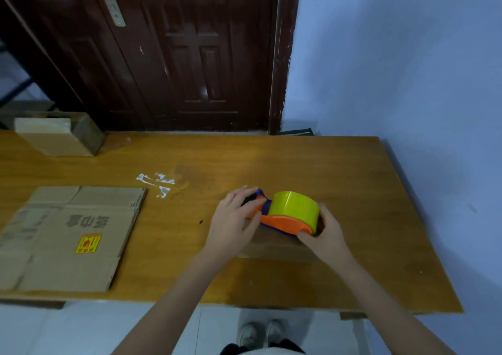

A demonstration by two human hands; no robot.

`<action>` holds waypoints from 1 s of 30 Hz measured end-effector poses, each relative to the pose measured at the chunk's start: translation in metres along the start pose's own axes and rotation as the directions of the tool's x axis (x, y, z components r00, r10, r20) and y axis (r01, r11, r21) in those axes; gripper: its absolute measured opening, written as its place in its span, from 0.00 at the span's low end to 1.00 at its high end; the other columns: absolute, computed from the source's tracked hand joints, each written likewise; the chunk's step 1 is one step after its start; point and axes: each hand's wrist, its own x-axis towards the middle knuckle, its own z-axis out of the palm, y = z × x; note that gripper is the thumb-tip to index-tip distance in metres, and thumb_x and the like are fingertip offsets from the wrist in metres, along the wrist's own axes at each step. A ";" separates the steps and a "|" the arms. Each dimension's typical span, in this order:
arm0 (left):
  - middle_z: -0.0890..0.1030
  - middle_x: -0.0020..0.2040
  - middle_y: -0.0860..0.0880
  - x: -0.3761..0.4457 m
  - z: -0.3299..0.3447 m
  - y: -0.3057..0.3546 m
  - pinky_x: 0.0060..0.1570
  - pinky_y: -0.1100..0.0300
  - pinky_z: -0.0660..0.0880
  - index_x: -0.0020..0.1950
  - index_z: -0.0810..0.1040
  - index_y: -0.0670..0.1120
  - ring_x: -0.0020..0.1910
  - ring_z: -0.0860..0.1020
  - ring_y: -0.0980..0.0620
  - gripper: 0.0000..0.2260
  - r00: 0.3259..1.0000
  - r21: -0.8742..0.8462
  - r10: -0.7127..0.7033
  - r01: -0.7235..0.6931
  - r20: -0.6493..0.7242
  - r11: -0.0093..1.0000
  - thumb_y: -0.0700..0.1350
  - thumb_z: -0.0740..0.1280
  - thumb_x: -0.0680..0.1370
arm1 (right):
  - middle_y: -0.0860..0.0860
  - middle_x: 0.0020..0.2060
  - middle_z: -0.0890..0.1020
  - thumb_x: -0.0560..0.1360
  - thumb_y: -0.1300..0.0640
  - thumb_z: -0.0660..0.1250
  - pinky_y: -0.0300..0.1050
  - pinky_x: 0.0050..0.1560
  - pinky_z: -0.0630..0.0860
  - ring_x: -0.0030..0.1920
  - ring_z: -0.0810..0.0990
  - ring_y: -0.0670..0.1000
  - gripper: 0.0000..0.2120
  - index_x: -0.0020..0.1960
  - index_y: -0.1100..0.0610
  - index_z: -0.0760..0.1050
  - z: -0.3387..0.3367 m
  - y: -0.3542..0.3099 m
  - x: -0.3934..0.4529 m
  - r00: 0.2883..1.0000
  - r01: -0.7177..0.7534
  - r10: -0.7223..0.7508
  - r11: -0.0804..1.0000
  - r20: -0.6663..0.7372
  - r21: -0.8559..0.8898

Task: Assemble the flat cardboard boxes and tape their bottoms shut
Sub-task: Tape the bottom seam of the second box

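A tape dispenser (pixel 282 223) with an orange and blue body and a yellow-green tape roll (pixel 294 208) is held over the wooden table (pixel 298 164). My right hand (pixel 324 236) grips its rear end by the roll. My left hand (pixel 235 223) pinches its front end, fingers curled at the blade side. A small brown box (pixel 274 248) sits under the dispenser, mostly hidden by my hands. A flattened cardboard box (pixel 70 237) with printed characters and a yellow-red sticker lies on the table's left side.
An assembled cardboard box (pixel 59 134) stands at the table's back left corner. White tape scraps (pixel 157 182) are stuck to the tabletop. A dark wooden door (pixel 176 50) stands behind the table, and a blue wall (pixel 407 69) borders the right edge.
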 end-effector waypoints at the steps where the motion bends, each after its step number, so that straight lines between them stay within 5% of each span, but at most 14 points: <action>1: 0.76 0.65 0.52 0.002 0.002 0.000 0.60 0.54 0.67 0.57 0.81 0.51 0.68 0.69 0.50 0.16 1.000 0.039 0.011 -0.012 0.026 0.999 0.52 0.57 0.79 | 0.47 0.44 0.76 0.60 0.44 0.68 0.30 0.38 0.71 0.43 0.76 0.38 0.22 0.52 0.48 0.69 0.000 0.000 0.001 1.000 -0.007 0.007 1.000 0.003 -0.011; 8: 0.77 0.63 0.50 -0.005 0.004 -0.005 0.56 0.52 0.70 0.45 0.84 0.50 0.64 0.72 0.50 0.17 0.999 0.143 0.043 -0.045 0.018 0.989 0.53 0.57 0.79 | 0.51 0.46 0.76 0.71 0.63 0.71 0.41 0.41 0.72 0.44 0.76 0.48 0.18 0.55 0.51 0.67 -0.002 -0.001 0.009 0.997 -0.049 0.053 0.996 0.056 -0.073; 11: 0.77 0.62 0.51 -0.004 -0.001 -0.002 0.55 0.55 0.69 0.48 0.83 0.49 0.62 0.73 0.50 0.19 1.000 0.114 -0.002 0.000 0.017 0.993 0.55 0.55 0.78 | 0.49 0.44 0.75 0.72 0.62 0.70 0.36 0.38 0.70 0.43 0.76 0.46 0.17 0.56 0.50 0.67 0.000 -0.003 0.010 0.998 -0.038 0.041 0.997 0.041 -0.069; 14: 0.76 0.63 0.51 0.011 -0.012 0.013 0.59 0.61 0.63 0.61 0.78 0.48 0.62 0.72 0.52 0.20 0.999 0.041 -0.042 0.041 0.013 0.998 0.58 0.58 0.78 | 0.50 0.44 0.75 0.72 0.64 0.69 0.34 0.37 0.70 0.41 0.75 0.46 0.19 0.56 0.50 0.66 0.002 -0.004 0.011 0.999 -0.035 0.038 0.995 0.036 -0.093; 17: 0.72 0.68 0.51 0.029 -0.016 0.038 0.62 0.59 0.64 0.69 0.71 0.49 0.66 0.70 0.53 0.25 0.995 -0.001 0.083 -0.083 0.052 0.997 0.60 0.61 0.76 | 0.50 0.42 0.76 0.67 0.57 0.69 0.35 0.36 0.69 0.39 0.75 0.45 0.19 0.54 0.46 0.67 0.002 -0.006 0.011 1.000 -0.021 0.022 0.997 0.013 -0.079; 19: 0.72 0.68 0.51 0.039 -0.014 0.054 0.63 0.56 0.66 0.70 0.71 0.49 0.67 0.69 0.52 0.27 0.984 0.018 0.149 -0.151 0.093 0.988 0.63 0.61 0.76 | 0.49 0.40 0.75 0.65 0.52 0.67 0.39 0.36 0.69 0.37 0.74 0.47 0.17 0.52 0.45 0.68 0.003 -0.006 0.010 1.000 -0.015 0.015 0.999 0.000 -0.051; 24: 0.75 0.66 0.50 0.059 -0.002 0.080 0.68 0.54 0.60 0.69 0.73 0.48 0.68 0.68 0.50 0.26 0.942 0.190 0.198 -0.253 0.270 0.949 0.61 0.63 0.76 | 0.38 0.47 0.73 0.74 0.59 0.70 0.45 0.45 0.74 0.45 0.75 0.47 0.21 0.59 0.45 0.63 0.003 -0.007 0.012 0.998 -0.040 0.043 0.998 0.055 -0.057; 30: 0.76 0.61 0.52 0.068 -0.004 0.086 0.60 0.56 0.67 0.68 0.73 0.50 0.60 0.72 0.51 0.22 0.936 0.188 0.110 -0.181 0.335 0.965 0.58 0.64 0.77 | 0.41 0.46 0.73 0.75 0.62 0.68 0.36 0.42 0.72 0.44 0.74 0.46 0.20 0.62 0.48 0.65 0.004 -0.010 0.010 0.999 -0.041 0.044 0.996 0.025 -0.082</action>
